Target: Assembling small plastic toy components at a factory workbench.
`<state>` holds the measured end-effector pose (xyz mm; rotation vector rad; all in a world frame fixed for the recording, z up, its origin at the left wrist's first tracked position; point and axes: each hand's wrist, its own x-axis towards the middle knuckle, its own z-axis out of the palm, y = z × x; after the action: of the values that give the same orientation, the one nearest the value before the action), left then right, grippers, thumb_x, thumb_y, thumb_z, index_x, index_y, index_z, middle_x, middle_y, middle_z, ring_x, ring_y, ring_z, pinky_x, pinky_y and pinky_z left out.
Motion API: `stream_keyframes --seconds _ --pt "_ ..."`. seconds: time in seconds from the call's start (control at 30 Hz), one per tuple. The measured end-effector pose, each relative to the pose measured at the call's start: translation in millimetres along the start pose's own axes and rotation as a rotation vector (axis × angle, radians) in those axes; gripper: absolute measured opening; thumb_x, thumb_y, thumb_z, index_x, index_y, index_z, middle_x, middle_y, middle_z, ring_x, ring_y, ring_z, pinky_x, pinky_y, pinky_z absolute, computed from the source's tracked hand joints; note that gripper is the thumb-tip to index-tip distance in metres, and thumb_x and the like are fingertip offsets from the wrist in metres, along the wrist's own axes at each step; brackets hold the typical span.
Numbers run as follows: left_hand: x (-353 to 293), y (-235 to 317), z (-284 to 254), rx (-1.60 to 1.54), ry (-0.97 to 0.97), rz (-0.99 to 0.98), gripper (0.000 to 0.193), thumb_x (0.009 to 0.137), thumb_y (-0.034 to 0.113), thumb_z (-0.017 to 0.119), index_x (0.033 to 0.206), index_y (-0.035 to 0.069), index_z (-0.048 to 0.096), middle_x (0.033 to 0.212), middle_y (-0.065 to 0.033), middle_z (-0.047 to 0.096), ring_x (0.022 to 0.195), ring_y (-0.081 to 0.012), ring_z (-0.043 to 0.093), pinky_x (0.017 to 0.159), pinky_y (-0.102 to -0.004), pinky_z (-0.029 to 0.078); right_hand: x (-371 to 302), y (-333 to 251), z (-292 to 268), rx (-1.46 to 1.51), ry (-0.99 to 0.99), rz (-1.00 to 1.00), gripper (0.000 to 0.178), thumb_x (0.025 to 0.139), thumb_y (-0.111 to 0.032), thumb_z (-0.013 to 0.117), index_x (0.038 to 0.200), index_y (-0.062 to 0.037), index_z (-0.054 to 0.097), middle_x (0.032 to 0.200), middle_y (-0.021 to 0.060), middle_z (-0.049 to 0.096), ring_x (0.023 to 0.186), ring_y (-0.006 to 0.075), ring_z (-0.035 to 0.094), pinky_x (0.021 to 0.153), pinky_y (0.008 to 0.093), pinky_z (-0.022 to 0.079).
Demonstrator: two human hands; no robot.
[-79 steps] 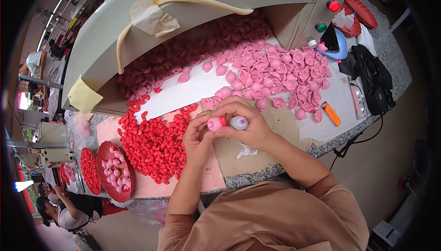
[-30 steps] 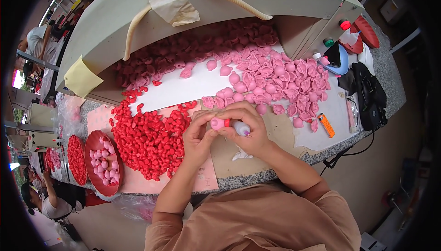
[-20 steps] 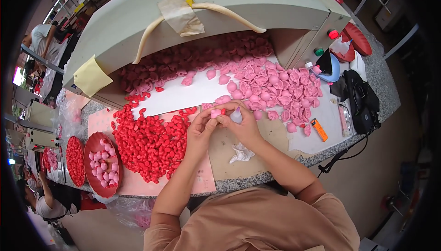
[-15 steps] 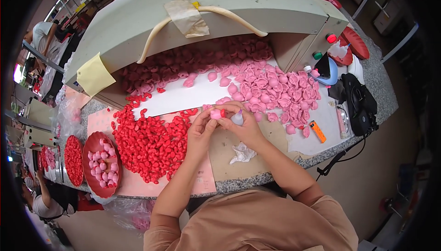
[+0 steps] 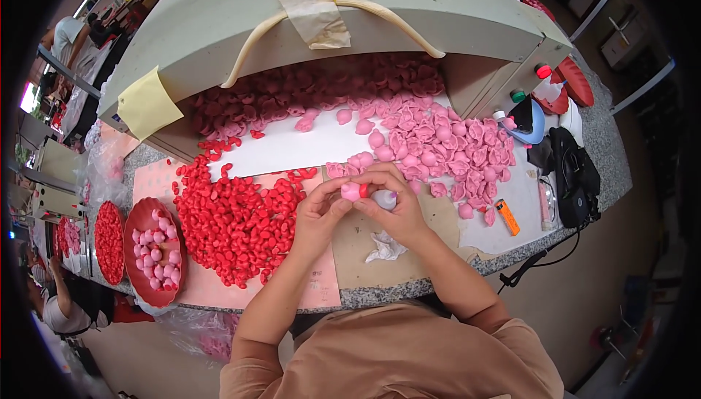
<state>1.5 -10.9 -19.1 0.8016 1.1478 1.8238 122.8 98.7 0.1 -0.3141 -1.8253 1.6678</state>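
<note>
Both hands meet above the brown paper. My left hand (image 5: 319, 209) is closed, fingertips pinching a small round pink plastic piece (image 5: 350, 192). A small red plastic piece (image 5: 364, 191) sits against the pink one's right side, between the fingertips of both hands. My right hand (image 5: 403, 205) is closed too; it grips that red piece and keeps a small translucent squeeze bottle (image 5: 383, 199) with a purple tip against its palm. Loose red pieces (image 5: 237, 231) are heaped to the left of my hands. Pink pieces (image 5: 438, 143) with ruffled edges lie heaped beyond them on the right.
Behind stands a grey hooded machine (image 5: 409, 5), more pink pieces under it. Left are a red tray (image 5: 131, 275) of joined pieces and another of red ones. A crumpled tissue (image 5: 387, 246), an orange lighter (image 5: 507, 217) and a black bag (image 5: 573, 180) lie nearer the right.
The view has shifted slightly. My hands stay together around the pink and red pieces; the squeeze bottle's purple tip has turned from pointing away to pointing right.
</note>
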Motion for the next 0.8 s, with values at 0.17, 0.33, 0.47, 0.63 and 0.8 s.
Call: stream_keyframes --seconds 0.17,0.33,0.47,0.63,0.8 --pt "3 1 3 0.117 0.025 0.037 0.033 0.087 0.008 0.059 0.118 0.001 0.05 0.111 -0.0043 0.056 0.103 -0.0123 0.053 0.089 -0.0259 0.042 7 3 -5 -0.107 0.011 -0.076 0.028 0.077 -0.004 0.067 0.104 -0.0043 0.061 0.106 0.0067 0.049 0.092 0.0132 0.05 0.077 0.0258 0.044" --pt "21 9 -6 0.133 0.092 0.021 0.033 0.089 0.008 0.056 0.119 0.002 0.047 0.117 -0.0078 0.053 0.11 -0.0149 0.05 0.094 -0.0279 0.039 8 -11 -38 -0.279 -0.175 0.105 0.03 0.073 -0.005 0.069 0.103 -0.0061 0.062 0.101 0.0071 0.055 0.09 0.0168 0.056 0.078 0.0275 0.045" --pt "16 14 -8 0.085 0.095 0.049 0.033 0.092 0.01 0.051 0.123 0.001 0.044 0.116 -0.009 0.053 0.111 -0.0156 0.049 0.095 -0.0295 0.04 -34 -30 -38 -0.536 -0.45 0.081 0.028 0.072 -0.007 0.071 0.099 -0.0082 0.062 0.097 0.0076 0.057 0.089 0.0218 0.058 0.078 0.0308 0.046" --pt "11 6 0 -0.147 0.073 -0.031 0.036 0.095 0.019 0.047 0.126 0.001 0.042 0.122 -0.0084 0.047 0.112 -0.0181 0.049 0.097 -0.0372 0.041 -50 -25 -41 -0.523 -0.333 0.03 0.023 0.076 -0.006 0.068 0.097 -0.0059 0.059 0.095 0.007 0.057 0.089 0.0214 0.058 0.078 0.0311 0.047" --pt "7 5 -1 -0.275 0.024 -0.068 0.036 0.095 0.021 0.047 0.125 0.002 0.044 0.124 -0.0072 0.047 0.114 -0.0186 0.048 0.097 -0.0393 0.04 1 -34 -39 0.223 0.05 0.238 0.017 0.083 -0.005 0.06 0.098 -0.004 0.053 0.097 0.005 0.056 0.088 0.0155 0.057 0.075 0.0299 0.048"
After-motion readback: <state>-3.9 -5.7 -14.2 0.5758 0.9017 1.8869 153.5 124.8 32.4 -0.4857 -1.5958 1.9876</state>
